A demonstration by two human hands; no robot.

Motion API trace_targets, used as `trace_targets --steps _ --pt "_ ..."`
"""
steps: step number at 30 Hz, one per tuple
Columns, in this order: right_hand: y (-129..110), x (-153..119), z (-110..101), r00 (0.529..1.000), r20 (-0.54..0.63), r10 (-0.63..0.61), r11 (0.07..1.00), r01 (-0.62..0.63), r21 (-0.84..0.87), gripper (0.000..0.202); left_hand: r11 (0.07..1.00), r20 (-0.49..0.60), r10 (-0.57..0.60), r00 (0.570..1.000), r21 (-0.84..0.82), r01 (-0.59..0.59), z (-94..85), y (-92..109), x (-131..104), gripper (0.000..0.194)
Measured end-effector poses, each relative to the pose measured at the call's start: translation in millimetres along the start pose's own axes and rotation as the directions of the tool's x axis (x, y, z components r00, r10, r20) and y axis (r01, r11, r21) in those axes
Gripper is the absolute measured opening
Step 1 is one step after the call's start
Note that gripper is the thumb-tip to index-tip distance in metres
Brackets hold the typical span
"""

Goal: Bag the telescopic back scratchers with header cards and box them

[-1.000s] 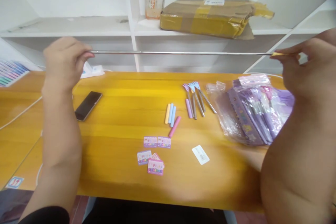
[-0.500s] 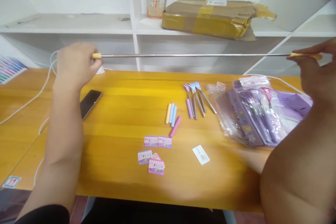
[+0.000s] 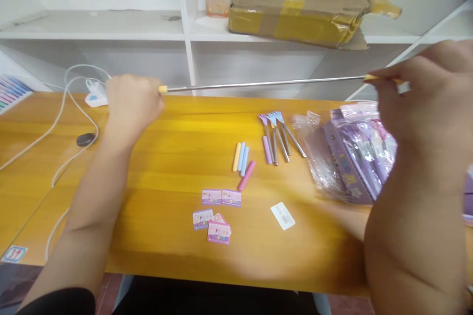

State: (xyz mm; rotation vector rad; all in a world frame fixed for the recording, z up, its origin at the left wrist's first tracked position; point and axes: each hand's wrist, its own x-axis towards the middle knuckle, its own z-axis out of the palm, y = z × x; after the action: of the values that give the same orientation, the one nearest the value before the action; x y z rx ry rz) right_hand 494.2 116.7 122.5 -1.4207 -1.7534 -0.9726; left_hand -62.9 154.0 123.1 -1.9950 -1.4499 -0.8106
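A telescopic back scratcher (image 3: 266,82) with a thin metal shaft and yellow ends stretches between my hands above the desk. My left hand (image 3: 135,103) is closed round one end; a bit of yellow sticks out of the fist. On the other side, my right hand (image 3: 424,71) pinches the yellow end between thumb and fingers. Below the shaft lie several metal-stemmed back scratchers (image 3: 279,135) with blue and purple hand-shaped heads. Loose handle tubes, including a yellow tube (image 3: 236,157) and a pink tube (image 3: 247,175), rest beside them.
Small printed cards (image 3: 219,232) and a white label card (image 3: 283,215) lie on the desk (image 3: 166,246). Plastic-bagged scratchers in a purple box (image 3: 347,167) sit at right. White cables (image 3: 66,93) run along the left. A taped carton (image 3: 299,15) stands on the shelf behind.
My hands have come closer together and the back scratcher's shaft is shorter. My left hand moved right, my right hand left. The dark phone near my left forearm is now mostly hidden.
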Motion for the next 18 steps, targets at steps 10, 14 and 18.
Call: trace_targets --steps 10,14,18 --pt "-217.5 -17.3 -45.9 0.899 0.048 -0.435 0.874 0.409 0.260 0.033 0.996 0.569 0.041 0.821 0.041 -0.078 -37.6 134.2 -36.0 0.033" --pt "-208.0 -16.3 -44.3 0.895 0.048 -0.444 0.866 0.415 0.280 0.033 0.994 0.571 0.050 0.819 0.049 -0.095 -38.2 130.1 -30.6 0.032" --pt "-202.0 -14.7 -43.0 0.877 0.039 -0.479 0.860 0.460 0.222 0.030 0.991 0.555 0.081 0.828 0.043 -0.126 -34.1 122.9 -29.6 0.031"
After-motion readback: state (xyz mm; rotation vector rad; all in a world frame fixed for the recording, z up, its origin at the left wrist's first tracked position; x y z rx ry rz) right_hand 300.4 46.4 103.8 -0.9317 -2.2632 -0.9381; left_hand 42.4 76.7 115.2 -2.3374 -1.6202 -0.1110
